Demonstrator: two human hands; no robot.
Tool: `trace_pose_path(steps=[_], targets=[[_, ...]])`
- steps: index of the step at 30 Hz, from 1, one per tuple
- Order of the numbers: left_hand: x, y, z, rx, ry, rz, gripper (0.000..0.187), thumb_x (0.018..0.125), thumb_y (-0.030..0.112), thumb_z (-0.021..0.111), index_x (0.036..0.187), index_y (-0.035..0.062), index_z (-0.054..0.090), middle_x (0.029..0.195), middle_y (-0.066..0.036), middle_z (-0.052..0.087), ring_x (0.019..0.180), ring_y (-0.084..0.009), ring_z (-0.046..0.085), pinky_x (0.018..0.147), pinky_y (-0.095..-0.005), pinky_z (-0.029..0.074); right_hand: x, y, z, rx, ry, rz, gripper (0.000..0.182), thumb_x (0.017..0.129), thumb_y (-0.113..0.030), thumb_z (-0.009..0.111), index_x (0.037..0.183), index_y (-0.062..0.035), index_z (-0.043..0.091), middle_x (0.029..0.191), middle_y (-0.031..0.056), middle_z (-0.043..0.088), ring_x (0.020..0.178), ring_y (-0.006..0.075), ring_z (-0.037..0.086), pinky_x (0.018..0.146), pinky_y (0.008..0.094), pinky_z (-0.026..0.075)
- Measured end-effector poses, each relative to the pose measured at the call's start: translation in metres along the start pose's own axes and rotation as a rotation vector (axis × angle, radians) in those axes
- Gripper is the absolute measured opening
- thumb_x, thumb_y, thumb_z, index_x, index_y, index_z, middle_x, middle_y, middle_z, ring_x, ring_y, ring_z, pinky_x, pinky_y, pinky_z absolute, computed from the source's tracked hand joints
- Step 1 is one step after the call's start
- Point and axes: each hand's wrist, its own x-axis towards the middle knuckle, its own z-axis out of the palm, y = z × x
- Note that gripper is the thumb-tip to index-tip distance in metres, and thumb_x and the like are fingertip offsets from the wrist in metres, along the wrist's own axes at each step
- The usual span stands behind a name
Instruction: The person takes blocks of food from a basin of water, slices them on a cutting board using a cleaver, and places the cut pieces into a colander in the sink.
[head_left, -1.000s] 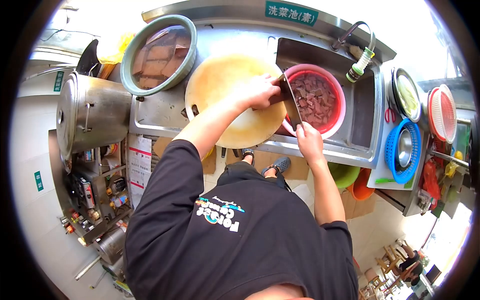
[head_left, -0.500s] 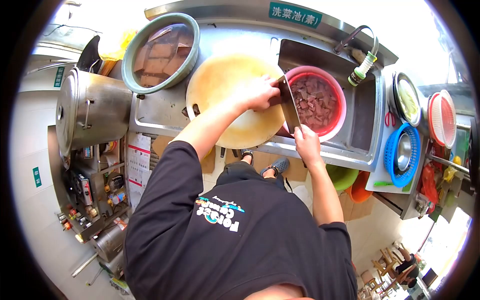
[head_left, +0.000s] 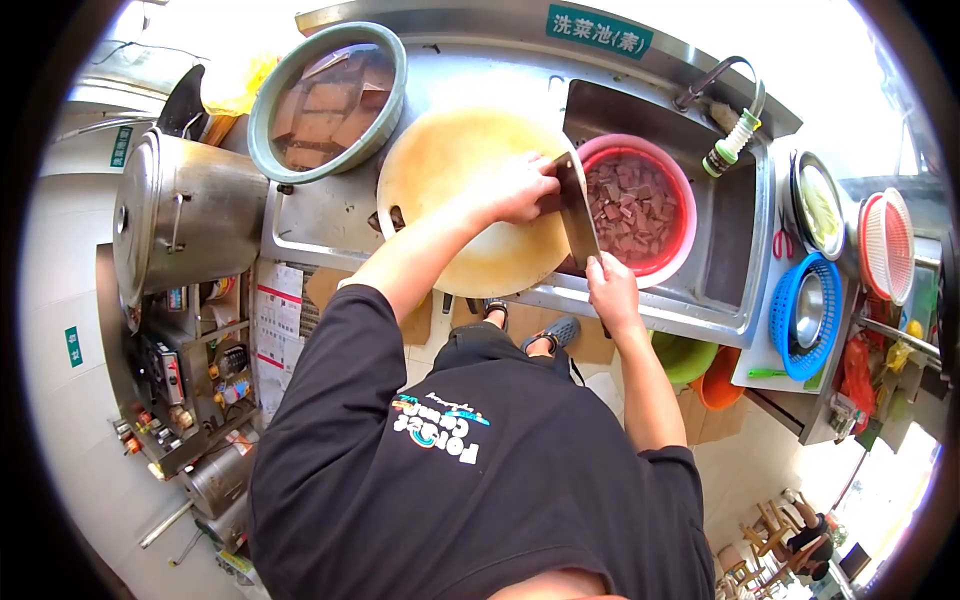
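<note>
My left hand (head_left: 520,188) is closed around the handle end of the cleaver (head_left: 578,212), fingers wrapped, knuckles up. My right hand (head_left: 612,288) pinches the far tip of the same blade, fingers narrow, so both hands hold the one cleaver. The blade lies along the right edge of the round chopping board (head_left: 455,165), right at the rim of the pink basin (head_left: 688,205). The basin sits in the steel sink (head_left: 735,230) and is full of dark red cubed pieces (head_left: 632,207). The board itself looks bare and wet. Upper left, a green basin (head_left: 263,130) holds big brownish blocks in water. Far left, a large steel pot (head_left: 185,220). Right of the sink on the table: a blue basket (head_left: 780,320) and a red colander (head_left: 885,245).
</note>
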Motion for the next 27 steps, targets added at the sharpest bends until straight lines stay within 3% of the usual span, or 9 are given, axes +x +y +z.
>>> trace_pose_path(steps=[2,8,10,12,15,18,20,21,27], targets=[[-0.001,-0.002,-0.002,-0.004,0.037,-0.005,0.017,0.082,0.022,0.070,0.095,0.0132,0.074,0.109,-0.010,0.063,0.106,-0.0315,0.057,0.091,-0.0433,0.050,-0.006,0.000,0.004,0.085,0.070,-0.017,0.023,0.096,-0.020,0.057,0.103,-0.0009,0.068,0.086,0.0268,0.066,0.083,0.0450,0.064,0.073,0.0468,0.050],[-0.002,-0.005,-0.002,-0.018,0.043,0.013,0.015,0.078,0.017,0.070,0.092,0.0117,0.072,0.105,-0.011,0.063,0.104,-0.0328,0.057,0.092,-0.0433,0.049,0.001,-0.002,0.003,-0.029,-0.017,-0.016,0.022,0.097,-0.019,0.058,0.104,-0.0014,0.068,0.083,0.0253,0.065,0.078,0.0423,0.065,0.070,0.0435,0.050],[-0.007,-0.006,0.001,-0.098,0.068,0.024,0.016,0.077,0.016,0.070,0.092,0.0116,0.072,0.103,-0.011,0.063,0.102,-0.0326,0.058,0.090,-0.0431,0.050,-0.010,-0.015,0.004,0.156,0.064,-0.016,0.022,0.097,-0.020,0.057,0.101,-0.0003,0.067,0.080,0.0250,0.064,0.076,0.0417,0.064,0.069,0.0446,0.050],[-0.010,-0.005,0.001,-0.078,0.065,0.018,0.016,0.077,0.016,0.071,0.092,0.0116,0.072,0.102,-0.010,0.063,0.101,-0.0326,0.058,0.090,-0.0429,0.050,-0.007,-0.011,0.006,0.145,0.062,-0.038,0.021,0.097,-0.019,0.057,0.097,0.0003,0.066,0.077,0.0239,0.063,0.072,0.0407,0.063,0.068,0.0445,0.049],[-0.011,-0.005,0.001,-0.043,0.091,0.036,0.016,0.077,0.016,0.071,0.091,0.0117,0.072,0.101,-0.010,0.063,0.100,-0.0325,0.058,0.089,-0.0427,0.050,-0.003,-0.015,0.005,0.029,-0.022,-0.011,0.021,0.098,-0.018,0.056,0.097,0.0004,0.066,0.074,0.0223,0.062,0.070,0.0394,0.062,0.066,0.0434,0.049],[-0.015,-0.007,0.003,-0.079,0.106,0.030,0.015,0.076,0.017,0.072,0.091,0.0117,0.072,0.100,-0.010,0.063,0.100,-0.0324,0.058,0.088,-0.0427,0.050,-0.013,-0.025,0.005,0.164,-0.011,0.105,0.021,0.098,-0.018,0.056,0.096,0.0008,0.066,0.074,0.0226,0.062,0.070,0.0407,0.062,0.066,0.0434,0.048],[-0.015,-0.009,0.003,-0.117,0.102,0.037,0.015,0.076,0.018,0.072,0.090,0.0116,0.072,0.101,-0.010,0.063,0.100,-0.0323,0.058,0.088,-0.0428,0.050,-0.006,-0.016,0.010,0.130,0.033,-0.069,0.020,0.097,-0.018,0.057,0.096,0.0003,0.066,0.068,0.0203,0.060,0.062,0.0364,0.061,0.061,0.0421,0.048],[-0.016,-0.009,0.004,-0.083,0.114,0.043,0.015,0.076,0.018,0.072,0.090,0.0117,0.072,0.101,-0.009,0.063,0.099,-0.0323,0.058,0.088,-0.0427,0.050,-0.002,-0.013,0.012,0.031,-0.004,-0.018,0.019,0.097,-0.017,0.057,0.098,-0.0001,0.066,0.067,0.0188,0.059,0.058,0.0324,0.060,0.060,0.0406,0.047],[-0.022,-0.011,0.005,-0.076,0.120,0.030,0.013,0.075,0.017,0.072,0.087,0.0121,0.071,0.100,-0.009,0.063,0.098,-0.0323,0.058,0.087,-0.0423,0.050,-0.007,-0.016,0.015,0.140,0.004,0.008,0.020,0.098,-0.017,0.057,0.100,-0.0004,0.067,0.064,0.0175,0.058,0.054,0.0294,0.058,0.057,0.0403,0.046]])
